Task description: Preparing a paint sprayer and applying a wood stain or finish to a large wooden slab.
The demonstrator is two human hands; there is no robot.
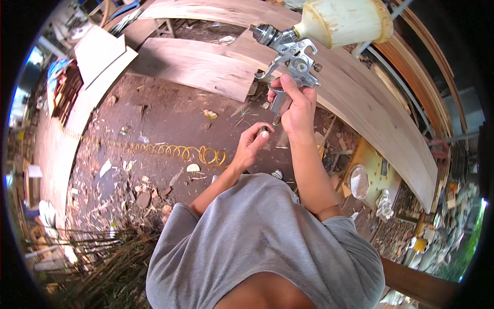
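Observation:
A metal gravity-feed spray gun [297, 61] with a stained whitish plastic cup [343, 23] is in my right hand [299, 108], whose fingers wrap its handle. The nozzle faces left and the cup lies to the upper right. Just below and left of the handle's threaded air inlet, my left hand [251, 146] pinches a dark metal hose coupler [265, 129]. Coupler and inlet stand apart, with a small gap between them. A coiled yellow air hose [173, 150] stretches from the left towards my left wrist; where it joins the coupler is hidden.
Long wooden boards [370, 104] curve across the front and right, another wide board [193, 65] lies front left. Stacked timber [417, 81] stands far right. Wood scraps and leaves litter the dirt floor [154, 104]. A brush pile [115, 266] is at lower left, a perforated yellowish panel [374, 170] at right.

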